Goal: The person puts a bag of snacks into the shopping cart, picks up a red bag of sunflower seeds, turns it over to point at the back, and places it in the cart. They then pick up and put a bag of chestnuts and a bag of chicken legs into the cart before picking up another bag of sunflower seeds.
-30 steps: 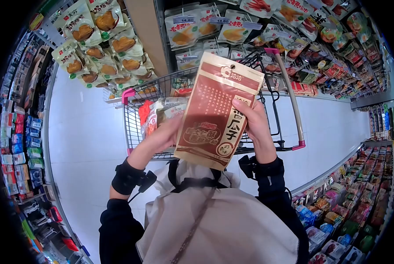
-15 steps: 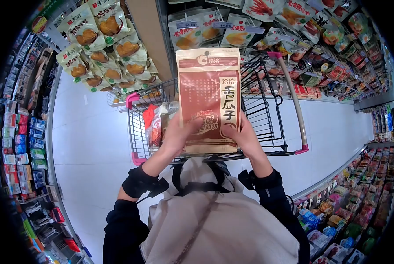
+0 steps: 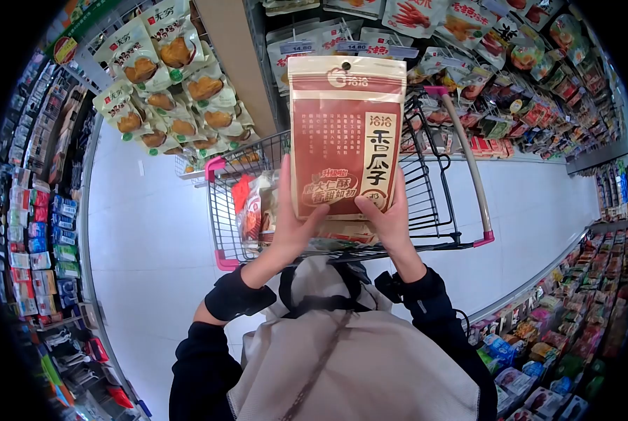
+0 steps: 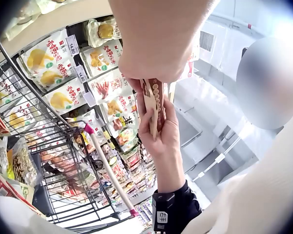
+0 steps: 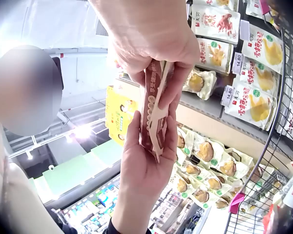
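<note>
Both hands hold up a red-brown and cream bag of sunflower seeds [image 3: 345, 137], its printed front turned toward the head camera. My left hand [image 3: 293, 230] grips the lower left side, thumb on the front and fingers along the edge and behind. Opposite it, my right hand [image 3: 389, 221] grips the lower right side with its thumb pressed on the front. Seen edge-on in the right wrist view, the bag [image 5: 154, 105] is thick and lies between the two hands. Beneath it stands a shopping cart [image 3: 466, 154] with several packages [image 3: 252, 210] inside.
Pouches of brown food [image 3: 161, 63] hang on a display at the upper left. Behind the cart are racks of hanging packets [image 3: 408, 17] with price tags. Packed shelves [image 3: 538, 337] line the right, and more shelves [image 3: 40, 245] the left. Pale floor [image 3: 138, 231] lies between.
The bag was tilted, with my right hand higher on its side. It has turned upright, both hands have come to its lower sides, and it has risen a little.
</note>
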Action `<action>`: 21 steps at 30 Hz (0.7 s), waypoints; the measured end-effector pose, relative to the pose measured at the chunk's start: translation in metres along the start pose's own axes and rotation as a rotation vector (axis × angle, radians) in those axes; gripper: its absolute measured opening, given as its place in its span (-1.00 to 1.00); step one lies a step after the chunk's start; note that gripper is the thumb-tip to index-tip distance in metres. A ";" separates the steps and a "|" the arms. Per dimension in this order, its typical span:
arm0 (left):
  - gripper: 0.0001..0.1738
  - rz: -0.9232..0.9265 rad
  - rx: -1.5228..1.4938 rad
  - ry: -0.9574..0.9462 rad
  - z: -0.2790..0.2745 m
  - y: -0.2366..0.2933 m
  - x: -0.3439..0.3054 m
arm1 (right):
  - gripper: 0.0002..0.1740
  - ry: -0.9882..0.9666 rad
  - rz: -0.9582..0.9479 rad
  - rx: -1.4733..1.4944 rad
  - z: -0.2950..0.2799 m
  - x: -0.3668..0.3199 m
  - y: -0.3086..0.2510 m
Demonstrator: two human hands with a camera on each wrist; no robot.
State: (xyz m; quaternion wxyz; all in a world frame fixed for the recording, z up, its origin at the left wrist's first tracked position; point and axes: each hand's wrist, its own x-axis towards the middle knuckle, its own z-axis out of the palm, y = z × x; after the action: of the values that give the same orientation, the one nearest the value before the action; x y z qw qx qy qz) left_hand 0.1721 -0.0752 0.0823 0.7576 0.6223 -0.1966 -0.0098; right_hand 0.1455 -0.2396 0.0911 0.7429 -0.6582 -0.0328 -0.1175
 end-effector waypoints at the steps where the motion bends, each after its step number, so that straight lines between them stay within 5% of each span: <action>1: -0.12 -0.016 -0.070 0.004 0.004 0.002 -0.001 | -0.11 0.026 -0.041 0.005 0.004 0.001 -0.003; 4: -0.15 -0.056 -0.066 -0.021 0.003 -0.002 -0.002 | 0.01 0.031 -0.159 -0.106 0.004 0.004 0.000; 8: -0.28 -0.200 -0.037 -0.097 -0.003 -0.007 -0.006 | -0.10 0.045 -0.142 -0.047 0.009 0.004 -0.010; 10: -0.36 -0.111 -0.028 -0.069 -0.004 -0.014 -0.005 | -0.20 0.024 -0.220 -0.099 0.006 0.007 -0.005; 14: -0.43 -0.108 -0.077 0.007 0.000 -0.018 -0.001 | -0.44 0.108 -0.155 -0.179 0.002 0.007 0.006; 21: -0.47 -0.165 -0.108 -0.024 -0.003 -0.027 0.002 | -0.46 0.142 0.045 -0.036 0.001 0.009 0.027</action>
State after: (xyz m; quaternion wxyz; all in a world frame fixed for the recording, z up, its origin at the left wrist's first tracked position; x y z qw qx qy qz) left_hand 0.1806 -0.0786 0.0571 0.7842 0.5946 -0.1530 -0.0901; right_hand 0.1597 -0.2367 0.0670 0.7340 -0.6619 0.0368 -0.1479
